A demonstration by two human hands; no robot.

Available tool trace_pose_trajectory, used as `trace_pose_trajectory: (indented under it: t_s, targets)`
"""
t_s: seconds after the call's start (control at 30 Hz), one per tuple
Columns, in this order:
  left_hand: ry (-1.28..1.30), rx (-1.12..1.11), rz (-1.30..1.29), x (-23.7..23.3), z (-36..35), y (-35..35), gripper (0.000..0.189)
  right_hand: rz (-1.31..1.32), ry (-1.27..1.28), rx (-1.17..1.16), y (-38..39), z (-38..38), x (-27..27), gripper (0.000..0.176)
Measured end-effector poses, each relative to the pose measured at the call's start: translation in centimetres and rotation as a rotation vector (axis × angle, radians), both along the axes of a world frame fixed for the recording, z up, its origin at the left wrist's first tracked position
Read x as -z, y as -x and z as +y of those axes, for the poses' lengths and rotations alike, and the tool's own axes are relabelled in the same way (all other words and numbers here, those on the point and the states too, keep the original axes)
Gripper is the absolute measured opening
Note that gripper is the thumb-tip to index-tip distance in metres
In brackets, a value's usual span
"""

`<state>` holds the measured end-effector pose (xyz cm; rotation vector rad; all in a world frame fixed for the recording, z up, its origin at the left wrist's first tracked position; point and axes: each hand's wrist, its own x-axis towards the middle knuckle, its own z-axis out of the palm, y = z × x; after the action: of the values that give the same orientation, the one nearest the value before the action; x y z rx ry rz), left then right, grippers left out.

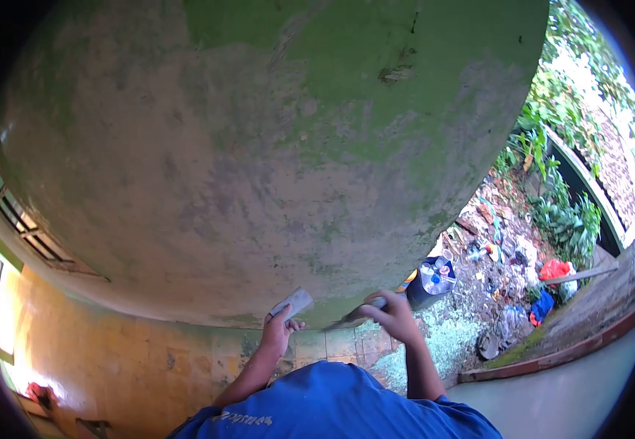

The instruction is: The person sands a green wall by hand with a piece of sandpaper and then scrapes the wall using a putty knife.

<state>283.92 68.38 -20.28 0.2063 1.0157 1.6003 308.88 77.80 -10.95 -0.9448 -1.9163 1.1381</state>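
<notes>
Two hands rise at the foot of a stained wall (pixel 259 146), its plaster grey-brown and mottled with green growth. The left hand (pixel 279 333) is closed around a flat grey pad (pixel 293 301). Its fingers pinch the lower end so that the pad's broad face tilts up against the wall's lower edge, a grip that seems to keep the face free to meet the surface. The right hand (pixel 396 316), just right of it along the same edge, is wrapped shut around the handle of a scraper (pixel 350 318). The thin blade points left and lies nearly flat to the wall, probably so the edge can bite at a shallow angle. Below the wall's right corner stands a dark bucket (pixel 429 284) with clear plastic stuffed in its top, close enough to be within reach. Beyond it, scattered litter (pixel 511 256) lies on bare ground beside green plants. Left of the wall, a louvred window (pixel 28 230) sits above a yellow-lit surface. The person's blue shirt (pixel 346 410) fills the space below the wall and carries pale lettering (pixel 243 420), too small and warped to read. No other writing or brand mark can be made out.
</notes>
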Motion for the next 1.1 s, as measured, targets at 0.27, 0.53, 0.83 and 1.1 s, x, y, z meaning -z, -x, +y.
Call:
trace_pose_trajectory:
  t_s: [0.27, 0.53, 0.83, 1.1]
  targets:
    - [0.13, 0.031, -0.07, 3.5, -2.3, 2.8, 0.026, 1.004, 0.058, 0.258, -6.2, -2.7, -7.2, 0.041]
    - [0.111, 0.129, -0.043, 2.9, -1.7, 3.7, 0.026, 0.878, 0.235, 0.292, -5.0, -6.1, -6.5, 0.065]
    - [0.126, 0.118, -0.062, 4.2, -4.1, 7.3, 0.031, 0.745, 0.303, 0.368, -1.5, -6.2, -9.9, 0.025]
    - [0.127, 0.124, -0.068, 3.4, -5.2, 8.7, 0.031, 0.574, 0.257, 0.281, 1.4, -2.1, -15.2, 0.02]
